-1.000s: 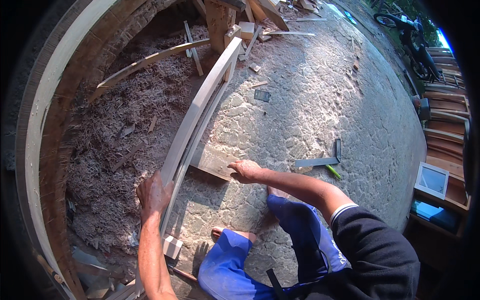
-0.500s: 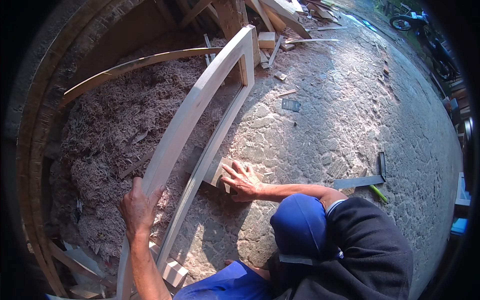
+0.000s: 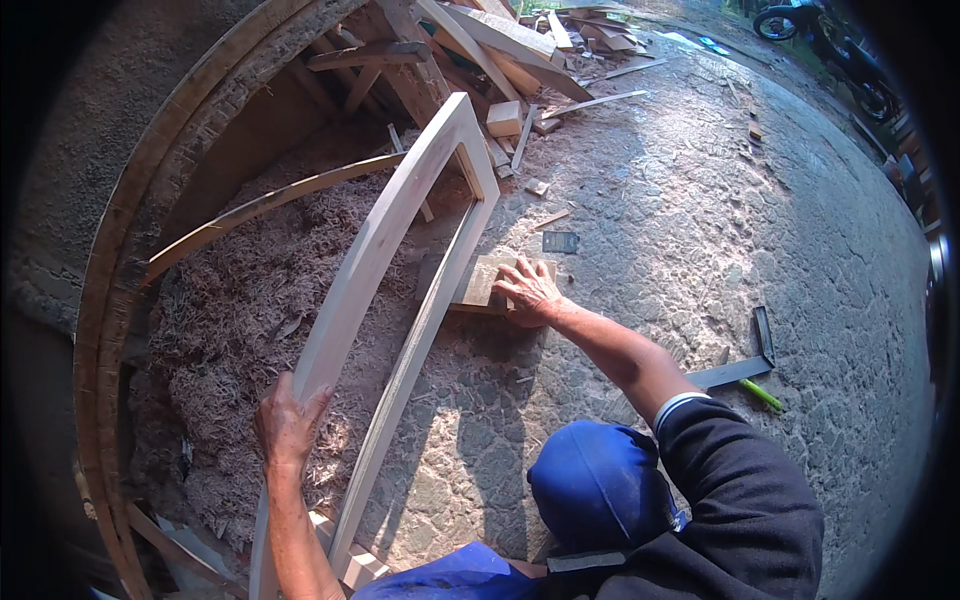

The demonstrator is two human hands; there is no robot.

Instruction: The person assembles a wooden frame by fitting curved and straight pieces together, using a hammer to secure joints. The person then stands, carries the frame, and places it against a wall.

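Observation:
A pale wooden frame (image 3: 350, 290) with one long curved side stands tilted across the left middle, its narrow end pointing away from me. My left hand (image 3: 290, 420) is closed round the curved side, thumb over its edge. My right hand (image 3: 530, 290) lies over the near right end of a flat wooden block (image 3: 480, 280), fingers curled over its top. The block rests low, beside the frame's straight side, which hides part of it. Between the frame's two long sides the opening shows ground and shavings.
Curly wood shavings (image 3: 240, 330) heap up left, behind a curved wooden strip (image 3: 270, 195). Offcuts (image 3: 505, 118) lie far off. On the rough ground are a small grey rectangular plate (image 3: 560, 242), a metal square (image 3: 730, 372) and a green marker-like stick (image 3: 762, 395). A motorcycle (image 3: 830, 45) stands far right.
My right hand has moved away from me along the frame, taking the wooden block with it, and the arm is stretched further. My left hand keeps its hold. The whole view has shifted.

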